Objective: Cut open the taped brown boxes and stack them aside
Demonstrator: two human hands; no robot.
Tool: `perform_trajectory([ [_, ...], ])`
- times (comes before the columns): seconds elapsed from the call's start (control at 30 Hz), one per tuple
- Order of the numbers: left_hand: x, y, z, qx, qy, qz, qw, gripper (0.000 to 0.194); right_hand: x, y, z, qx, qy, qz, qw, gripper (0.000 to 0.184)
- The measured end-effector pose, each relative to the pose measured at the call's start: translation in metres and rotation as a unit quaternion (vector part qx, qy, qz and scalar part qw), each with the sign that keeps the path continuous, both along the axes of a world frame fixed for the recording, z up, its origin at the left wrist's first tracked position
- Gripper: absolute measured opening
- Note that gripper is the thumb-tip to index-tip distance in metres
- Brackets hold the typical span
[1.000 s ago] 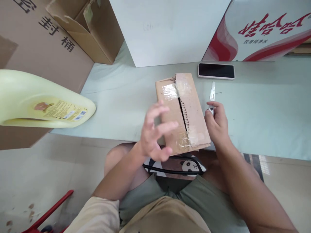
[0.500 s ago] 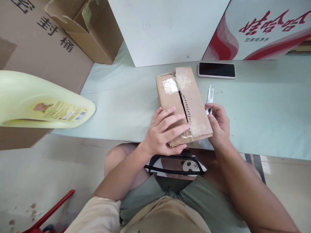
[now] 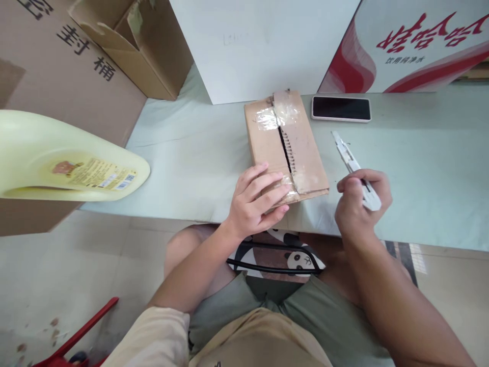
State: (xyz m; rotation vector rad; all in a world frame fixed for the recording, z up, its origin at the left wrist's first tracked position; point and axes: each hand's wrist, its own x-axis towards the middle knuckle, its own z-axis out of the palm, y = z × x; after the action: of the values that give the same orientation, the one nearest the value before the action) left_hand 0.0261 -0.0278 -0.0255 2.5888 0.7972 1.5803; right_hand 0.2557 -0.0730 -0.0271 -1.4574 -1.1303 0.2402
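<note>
One dark gap [image 3: 284, 148] parts the brown cardboard box [image 3: 262, 148] mid-seam on the pale green tabletop [image 3: 191, 168]; whether its clear tape [image 3: 266, 118] is severed is unclear. Left hand [image 3: 250, 206] lies spread atop it; right hand [image 3: 359, 206] grasps a white plastic cutter [image 3: 350, 162].

My left hand [image 3: 254, 201] covers the near-left corner of the taped carton [image 3: 286, 148]. Beyond that hand, faint marks on the white box [image 3: 263, 46] are too blurred to read; the frame crops the yellow jug [image 3: 72, 158].
</note>
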Motion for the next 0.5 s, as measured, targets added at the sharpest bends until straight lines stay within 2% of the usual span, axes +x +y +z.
perform_trajectory([
  [0.07,-0.001,0.001,0.001,-0.002,0.002,-0.005,1.0,0.031,0.002,0.001,0.005,0.039,0.015,-0.007,0.999,0.028],
  [0.13,-0.002,0.002,0.0,-0.009,0.011,-0.011,1.0,0.032,0.006,0.003,0.017,0.121,0.036,0.012,0.992,0.03],
  [0.2,-0.003,0.003,-0.002,-0.016,0.013,-0.017,1.0,0.035,0.007,0.004,0.037,0.204,0.049,0.045,0.977,0.035],
  [0.23,-0.003,0.004,-0.003,-0.017,0.011,-0.02,1.0,0.036,0.006,0.003,0.051,0.22,0.047,0.062,0.972,0.038],
  [0.3,-0.003,0.005,-0.005,-0.018,0.004,-0.022,1.0,0.036,0.001,-0.003,0.08,0.176,0.01,0.087,0.98,0.042],
  [0.4,-0.002,0.005,-0.006,-0.013,-0.004,-0.026,1.0,0.034,-0.008,-0.014,0.117,0.025,-0.097,0.076,0.992,0.033],
  [0.43,-0.002,0.005,-0.006,-0.01,-0.005,-0.028,1.0,0.034,-0.011,-0.017,0.123,-0.006,-0.117,0.067,0.991,0.029],
  [0.5,-0.002,0.005,-0.005,-0.004,-0.008,-0.03,1.0,0.034,-0.014,-0.019,0.126,-0.007,-0.123,0.076,0.989,0.025],
])
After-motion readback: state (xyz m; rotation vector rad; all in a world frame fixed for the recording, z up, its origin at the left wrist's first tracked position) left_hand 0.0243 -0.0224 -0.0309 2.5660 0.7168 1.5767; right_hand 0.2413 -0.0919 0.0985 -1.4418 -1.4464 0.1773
